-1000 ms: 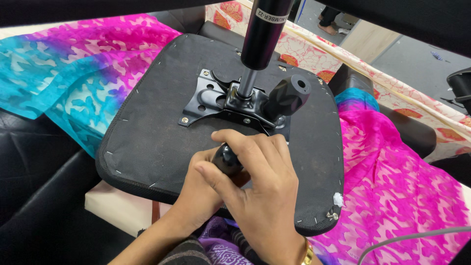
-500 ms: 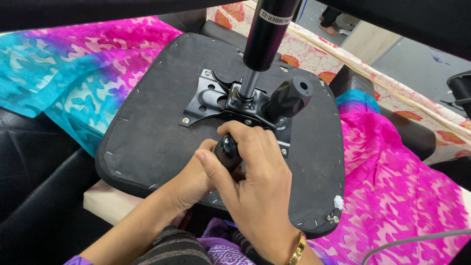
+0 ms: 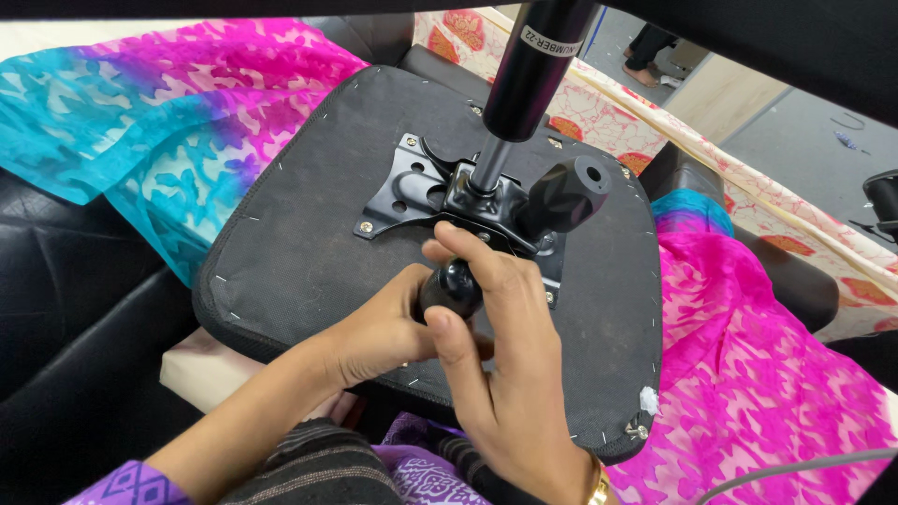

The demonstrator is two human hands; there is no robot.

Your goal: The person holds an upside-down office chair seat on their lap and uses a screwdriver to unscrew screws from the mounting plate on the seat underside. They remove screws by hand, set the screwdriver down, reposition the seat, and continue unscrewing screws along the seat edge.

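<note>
Gripping a round black knob (image 3: 452, 286) from both sides: left hand (image 3: 379, 329) cupped against its near-left face, right hand (image 3: 500, 360) wrapped over the top, fingers (image 3: 468, 251) curled down past it, thumb (image 3: 456, 360) stretched along the near side. Knob just beyond the palms, above the upturned black seat base (image 3: 290, 243). Past the fingertips, a black metal mounting plate (image 3: 412, 187) with a gas cylinder (image 3: 528, 70) rising from it. Right of the fingers, a second larger black knob (image 3: 561, 194). Under the seat, pink and turquoise cloth (image 3: 122, 122).
</note>
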